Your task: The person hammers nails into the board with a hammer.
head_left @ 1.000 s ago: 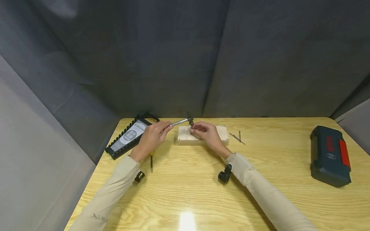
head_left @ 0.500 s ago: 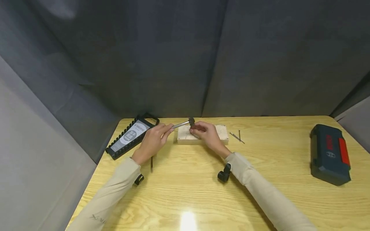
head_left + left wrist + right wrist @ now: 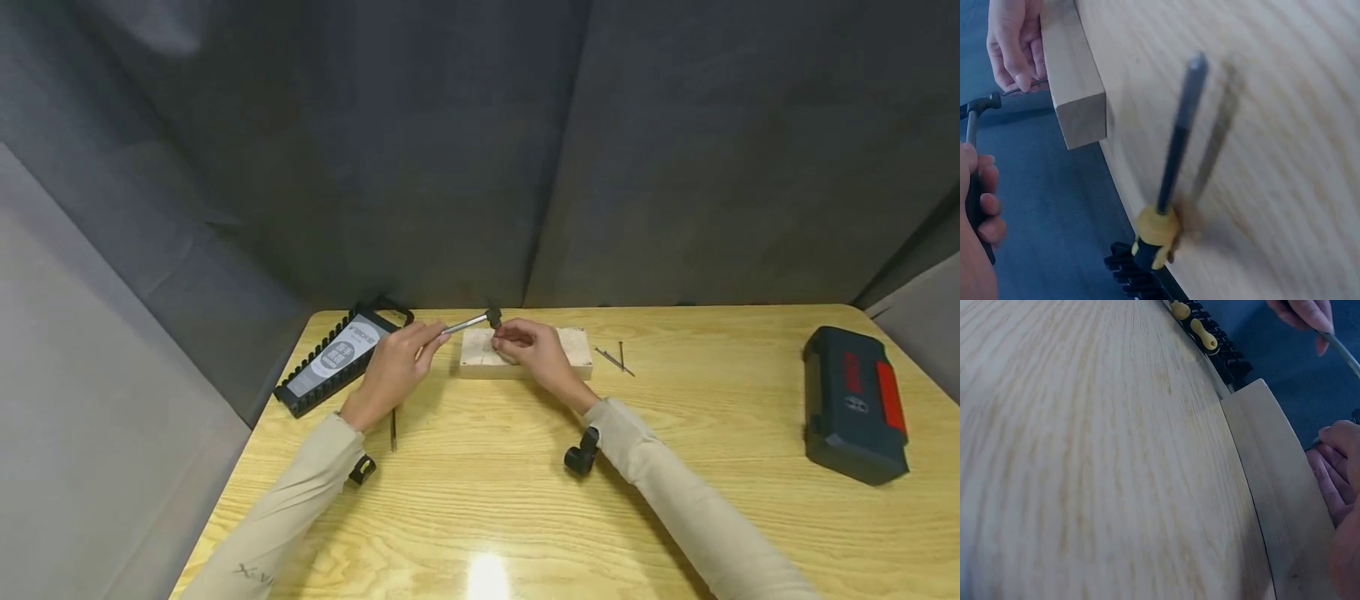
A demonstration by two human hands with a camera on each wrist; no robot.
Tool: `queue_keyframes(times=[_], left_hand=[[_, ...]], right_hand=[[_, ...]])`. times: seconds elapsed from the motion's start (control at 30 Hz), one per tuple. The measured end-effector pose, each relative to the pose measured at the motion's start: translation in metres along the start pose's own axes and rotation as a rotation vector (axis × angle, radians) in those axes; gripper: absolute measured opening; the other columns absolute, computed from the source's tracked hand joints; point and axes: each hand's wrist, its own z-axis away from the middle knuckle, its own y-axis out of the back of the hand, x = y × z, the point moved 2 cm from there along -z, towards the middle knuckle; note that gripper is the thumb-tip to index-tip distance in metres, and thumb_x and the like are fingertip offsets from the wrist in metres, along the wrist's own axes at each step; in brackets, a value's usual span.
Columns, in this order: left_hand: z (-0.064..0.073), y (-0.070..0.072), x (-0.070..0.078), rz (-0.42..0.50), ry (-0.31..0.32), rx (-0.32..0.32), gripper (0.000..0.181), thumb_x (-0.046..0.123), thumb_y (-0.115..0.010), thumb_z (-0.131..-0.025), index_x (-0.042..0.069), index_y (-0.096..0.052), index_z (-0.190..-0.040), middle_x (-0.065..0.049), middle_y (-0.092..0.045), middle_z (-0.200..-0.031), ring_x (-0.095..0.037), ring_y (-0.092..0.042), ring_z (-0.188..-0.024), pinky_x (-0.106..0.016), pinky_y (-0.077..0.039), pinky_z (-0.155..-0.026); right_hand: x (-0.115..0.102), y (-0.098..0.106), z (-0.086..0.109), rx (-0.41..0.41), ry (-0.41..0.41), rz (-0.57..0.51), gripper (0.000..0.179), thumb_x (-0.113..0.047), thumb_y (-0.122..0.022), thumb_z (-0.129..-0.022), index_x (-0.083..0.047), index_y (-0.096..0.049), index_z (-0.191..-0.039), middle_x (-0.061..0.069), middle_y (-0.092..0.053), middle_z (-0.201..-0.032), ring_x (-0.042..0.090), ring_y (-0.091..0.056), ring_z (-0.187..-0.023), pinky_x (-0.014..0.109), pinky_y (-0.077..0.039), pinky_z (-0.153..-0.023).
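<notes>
My left hand grips a small hammer by its dark handle. In the left wrist view the hammer's head is right at the top of a thin nail. My right hand pinches this nail between thumb and fingers and stands it on the pale wooden block. The right fingers partly cover the nail, and its lower tip is out of sight. The block lies flat near the far edge of the table.
Several loose nails lie right of the block. At left are a black rack with a printed label and a yellow-handled screwdriver. A dark Bosch case with a red latch stands far right. A dark curtain hangs behind.
The hammer head dips toward the right fingers, then lifts slightly back to the left. My right hand keeps its pinch on the nail, and the block stays in place.
</notes>
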Motion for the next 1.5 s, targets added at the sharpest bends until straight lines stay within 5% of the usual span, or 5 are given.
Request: queue_keyframes(times=[0.37, 0.6, 1.13, 1.37, 1.5], left_hand=[[-0.012, 0.017, 0.003, 0.105, 0.001, 0.181, 0.022, 0.002, -0.072, -0.099, -0.002, -0.075, -0.120, -0.011, -0.067, -0.085, -0.016, -0.050, -0.059, -0.029, -0.040, -0.052], [0.005, 0.001, -0.001, -0.026, -0.038, -0.016, 0.019, 0.009, -0.074, -0.099, 0.000, -0.078, -0.115, -0.009, -0.068, -0.081, -0.016, -0.056, -0.062, -0.032, -0.049, -0.055], [0.002, 0.001, -0.002, -0.032, -0.054, 0.036, 0.018, 0.008, -0.076, -0.097, 0.002, -0.078, -0.114, -0.006, -0.065, -0.078, -0.014, -0.050, -0.058, -0.030, -0.044, -0.052], [-0.017, 0.018, 0.005, 0.092, -0.027, 0.217, 0.023, 0.003, -0.072, -0.098, 0.000, -0.076, -0.121, -0.010, -0.066, -0.083, -0.016, -0.050, -0.060, -0.030, -0.040, -0.054], [-0.012, 0.015, 0.006, 0.088, -0.020, 0.117, 0.023, 0.003, -0.070, -0.100, -0.001, -0.075, -0.122, -0.010, -0.064, -0.082, -0.014, -0.048, -0.060, -0.028, -0.042, -0.053]], right_hand=[[0.006, 0.003, -0.001, -0.021, -0.014, -0.005, 0.018, -0.009, -0.076, -0.098, 0.001, -0.074, -0.113, 0.017, -0.076, -0.111, 0.021, -0.072, -0.101, 0.022, -0.057, -0.087], [0.003, 0.003, -0.002, -0.019, -0.003, -0.003, 0.021, -0.005, -0.074, -0.098, 0.003, -0.073, -0.117, 0.020, -0.075, -0.112, 0.026, -0.073, -0.103, 0.021, -0.057, -0.086], [0.003, 0.003, -0.002, -0.030, 0.031, 0.012, 0.017, -0.006, -0.075, -0.098, 0.001, -0.075, -0.113, 0.018, -0.077, -0.109, 0.023, -0.074, -0.097, 0.019, -0.056, -0.081], [0.002, 0.003, -0.001, -0.049, 0.024, -0.003, 0.017, -0.007, -0.075, -0.097, 0.001, -0.074, -0.112, 0.020, -0.076, -0.110, 0.034, -0.073, -0.100, 0.019, -0.056, -0.080], [0.003, 0.003, -0.003, -0.051, 0.024, 0.001, 0.017, -0.006, -0.075, -0.097, 0.001, -0.074, -0.112, 0.019, -0.076, -0.110, 0.029, -0.073, -0.099, 0.020, -0.057, -0.081]])
